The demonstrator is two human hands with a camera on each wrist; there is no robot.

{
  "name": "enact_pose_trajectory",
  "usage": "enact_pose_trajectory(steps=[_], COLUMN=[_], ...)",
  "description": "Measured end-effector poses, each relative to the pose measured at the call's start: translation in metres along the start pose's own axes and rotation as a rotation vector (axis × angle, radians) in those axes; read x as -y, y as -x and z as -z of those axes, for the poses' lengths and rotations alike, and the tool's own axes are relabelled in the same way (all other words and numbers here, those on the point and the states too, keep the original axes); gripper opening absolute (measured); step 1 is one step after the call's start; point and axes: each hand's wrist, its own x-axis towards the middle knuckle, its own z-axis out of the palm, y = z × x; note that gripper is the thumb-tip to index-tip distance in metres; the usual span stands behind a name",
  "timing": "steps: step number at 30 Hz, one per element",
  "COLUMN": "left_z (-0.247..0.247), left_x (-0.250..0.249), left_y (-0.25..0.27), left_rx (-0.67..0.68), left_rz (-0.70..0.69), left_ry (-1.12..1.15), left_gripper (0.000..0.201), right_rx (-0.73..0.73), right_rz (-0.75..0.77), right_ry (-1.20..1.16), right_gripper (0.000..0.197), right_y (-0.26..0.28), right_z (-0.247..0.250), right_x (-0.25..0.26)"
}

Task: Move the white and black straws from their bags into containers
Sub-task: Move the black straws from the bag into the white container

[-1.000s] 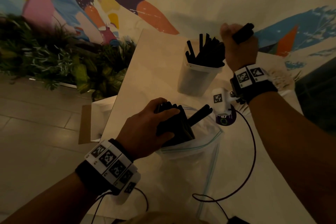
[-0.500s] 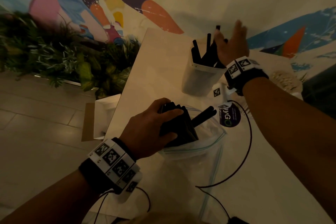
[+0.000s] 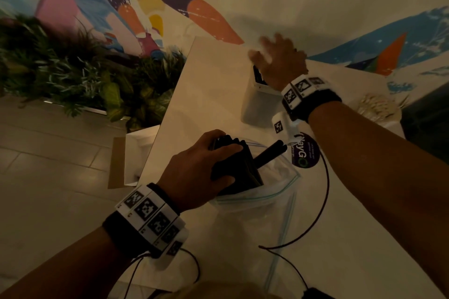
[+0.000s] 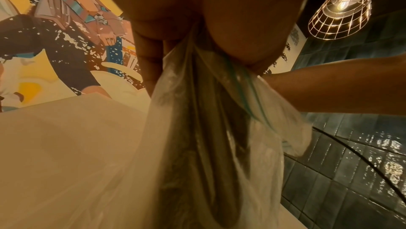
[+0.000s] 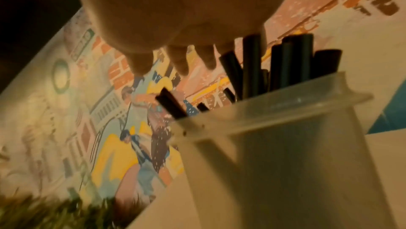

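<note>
black plastic straws [image 3: 237, 165] stick out of a clear zip-top plastic bag [image 3: 255, 204] on the pale counter [image 3: 340, 262], gripped by the left hand [image 3: 194, 172], while the right hand [image 3: 279, 63] hovers spread, holding nothing, over a translucent plastic container [image 5: 296, 154] of straws.

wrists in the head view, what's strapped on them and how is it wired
Both forearms are bare, no sleeves. Each wrist carries a black band topped with white tiles printed with black square-code markers. A small white camera block hangs under the right wrist, and thin black cables trail from both.
</note>
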Motion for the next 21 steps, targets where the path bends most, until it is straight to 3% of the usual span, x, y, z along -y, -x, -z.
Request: enact_pose_trajectory(steps=[2,3,6,8,10,14,17,21], left_z=[0.000,0.000,-0.001,-0.002,-0.003,-0.006,-0.007,-0.009], left_x=[-0.001,-0.002,-0.003,-0.002,-0.002,-0.001,-0.002,-0.005], left_y=[0.000,0.000,0.001,0.000,0.000,0.001,0.002,0.001], left_rx=[-0.002,-0.003,-0.015,-0.019,-0.031,-0.054,-0.080,-0.081], left_rz=[-0.004,-0.009,-0.021,-0.022,-0.031,-0.045,-0.037,-0.028], left_ry=[-0.010,-0.013,-0.022,-0.024,-0.018,-0.024,0.008,0.041], left_gripper=[0.063,0.063,0.063,0.063,0.064,0.068,0.072,0.079], right_rx=[0.125,0.120,-0.123,-0.354,-0.441,-0.386,-0.232,0.109], right_rz=[0.053,0.037,-0.005,0.040,0.016,-0.215,-0.354,-0.336], right_ry=[0.168,0.189,0.013,-0.288,-0.571,-0.890,-1.151,-1.184], right_gripper=[0.059,0.059,0.062,0.061,0.047,0.015,0.035,0.052], right_y=[0.010,0.013,0.023,0.039,0.068,0.140,0.189,0.225], right_z=[-0.006,-0.005,0.013,0.035,0.059,0.061,0.037,0.012], right_x=[0.006,0.007,0.011,0.008,0.002,-0.016,-0.013,0.002])
